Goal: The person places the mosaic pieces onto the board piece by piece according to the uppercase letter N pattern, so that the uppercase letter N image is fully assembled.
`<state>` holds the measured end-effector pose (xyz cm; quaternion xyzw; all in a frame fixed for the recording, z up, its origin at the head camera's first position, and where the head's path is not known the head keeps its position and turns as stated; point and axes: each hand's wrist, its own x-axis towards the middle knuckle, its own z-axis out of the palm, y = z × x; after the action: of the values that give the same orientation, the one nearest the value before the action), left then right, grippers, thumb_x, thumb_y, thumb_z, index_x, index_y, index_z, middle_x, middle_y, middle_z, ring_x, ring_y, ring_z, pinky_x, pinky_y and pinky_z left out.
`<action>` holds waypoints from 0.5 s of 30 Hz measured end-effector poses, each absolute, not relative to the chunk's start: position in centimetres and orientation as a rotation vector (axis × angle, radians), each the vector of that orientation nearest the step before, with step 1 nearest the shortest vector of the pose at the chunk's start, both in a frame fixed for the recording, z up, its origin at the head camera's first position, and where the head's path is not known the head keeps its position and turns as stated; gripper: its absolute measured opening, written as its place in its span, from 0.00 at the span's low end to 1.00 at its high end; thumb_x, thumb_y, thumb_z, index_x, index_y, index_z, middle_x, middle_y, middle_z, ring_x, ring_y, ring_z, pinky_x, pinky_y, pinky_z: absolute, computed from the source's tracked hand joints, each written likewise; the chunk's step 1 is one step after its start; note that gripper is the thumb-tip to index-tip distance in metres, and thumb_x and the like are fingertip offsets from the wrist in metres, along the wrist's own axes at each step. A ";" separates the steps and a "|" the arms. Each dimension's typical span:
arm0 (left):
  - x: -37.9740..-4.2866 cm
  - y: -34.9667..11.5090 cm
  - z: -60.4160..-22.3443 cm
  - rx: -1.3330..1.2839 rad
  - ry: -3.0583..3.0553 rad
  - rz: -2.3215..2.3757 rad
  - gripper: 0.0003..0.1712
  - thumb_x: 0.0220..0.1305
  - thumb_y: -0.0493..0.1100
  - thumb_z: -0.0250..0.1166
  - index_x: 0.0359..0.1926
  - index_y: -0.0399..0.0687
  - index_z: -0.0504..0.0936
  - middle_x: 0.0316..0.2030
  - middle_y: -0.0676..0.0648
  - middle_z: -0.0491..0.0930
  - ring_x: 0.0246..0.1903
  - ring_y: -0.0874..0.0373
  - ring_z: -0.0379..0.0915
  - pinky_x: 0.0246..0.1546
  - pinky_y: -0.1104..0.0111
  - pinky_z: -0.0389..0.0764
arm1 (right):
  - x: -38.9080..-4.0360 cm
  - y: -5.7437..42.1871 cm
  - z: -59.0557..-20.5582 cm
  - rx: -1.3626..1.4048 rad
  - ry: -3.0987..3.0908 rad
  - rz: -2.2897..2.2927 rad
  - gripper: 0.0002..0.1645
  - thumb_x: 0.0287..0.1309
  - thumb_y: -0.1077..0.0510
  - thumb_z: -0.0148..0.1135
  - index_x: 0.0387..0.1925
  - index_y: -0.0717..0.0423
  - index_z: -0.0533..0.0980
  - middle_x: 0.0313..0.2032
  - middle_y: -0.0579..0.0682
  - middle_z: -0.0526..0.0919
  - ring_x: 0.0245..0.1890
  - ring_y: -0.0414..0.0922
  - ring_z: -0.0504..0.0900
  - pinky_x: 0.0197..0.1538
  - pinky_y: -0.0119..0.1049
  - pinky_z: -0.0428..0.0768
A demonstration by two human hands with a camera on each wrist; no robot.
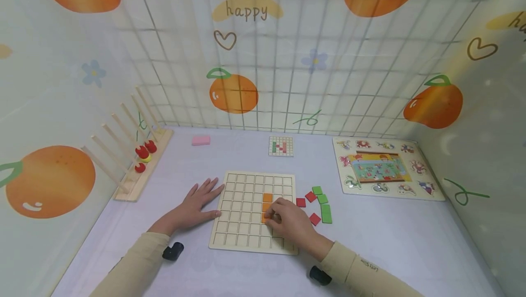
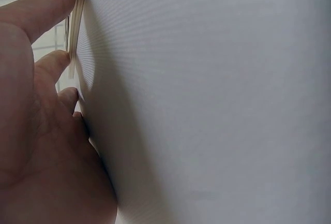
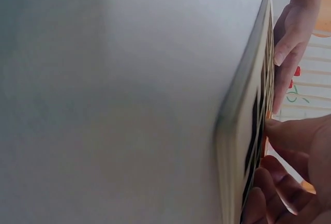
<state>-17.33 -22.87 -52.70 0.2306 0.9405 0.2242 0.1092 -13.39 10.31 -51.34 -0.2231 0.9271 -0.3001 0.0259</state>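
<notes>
A wooden grid board (image 1: 238, 217) lies flat on the table. Two orange square tiles (image 1: 268, 198) fill cells in one column of it, right of the middle. Just below them, the thumb and curled fingers of my right hand (image 1: 293, 224) pinch a third orange tile (image 1: 264, 217) at the board; the right wrist view shows the thumb (image 3: 289, 133) against the orange edge. My left hand (image 1: 193, 208) rests with spread fingers on the table, its thumb and a fingertip touching the board's left edge. The left wrist view shows that hand's palm (image 2: 46, 120) beside the board's edge.
Red tiles (image 1: 315, 219) and several green tiles (image 1: 326, 210) lie right of the board. Behind it are a small pattern card (image 1: 281, 146) and a pink block (image 1: 201, 140). A peg stand (image 1: 135, 187) with red pieces stands left; a picture puzzle (image 1: 380, 167) lies right.
</notes>
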 end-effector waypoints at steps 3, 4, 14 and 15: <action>-17.4 -22.9 -52.9 0.674 2.767 0.649 0.48 0.68 0.63 0.63 0.81 0.54 0.55 0.81 0.44 0.44 0.80 0.42 0.33 0.76 0.43 0.33 | -13.3 10.4 -51.4 -0.699 2.878 -0.930 0.05 0.59 0.53 0.74 0.35 0.43 0.84 0.37 0.36 0.79 0.30 0.35 0.72 0.30 0.26 0.74; -17.4 -22.9 -52.9 0.673 2.768 0.649 0.48 0.68 0.64 0.63 0.81 0.54 0.55 0.81 0.44 0.44 0.80 0.42 0.33 0.76 0.43 0.33 | -13.3 10.4 -51.4 -0.699 2.880 -0.931 0.05 0.59 0.54 0.74 0.35 0.43 0.84 0.37 0.36 0.80 0.30 0.35 0.72 0.30 0.26 0.74; -17.5 -23.0 -53.3 0.673 2.772 0.646 0.48 0.68 0.64 0.62 0.81 0.55 0.55 0.81 0.44 0.44 0.80 0.42 0.33 0.76 0.43 0.33 | -13.0 11.0 -51.3 -0.684 2.904 -0.926 0.05 0.58 0.54 0.74 0.37 0.42 0.85 0.39 0.36 0.81 0.35 0.35 0.73 0.36 0.28 0.77; -17.5 -23.0 -53.2 0.674 2.771 0.650 0.48 0.68 0.64 0.62 0.81 0.55 0.55 0.81 0.44 0.44 0.80 0.42 0.33 0.76 0.43 0.33 | -13.0 11.1 -51.3 -0.678 2.905 -0.934 0.05 0.58 0.54 0.74 0.37 0.42 0.85 0.39 0.36 0.81 0.35 0.36 0.73 0.36 0.28 0.78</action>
<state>-17.52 -22.99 -53.22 0.2289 0.9419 0.2208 0.1082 -12.96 11.15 -51.29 -0.2168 0.9294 -0.2987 0.0079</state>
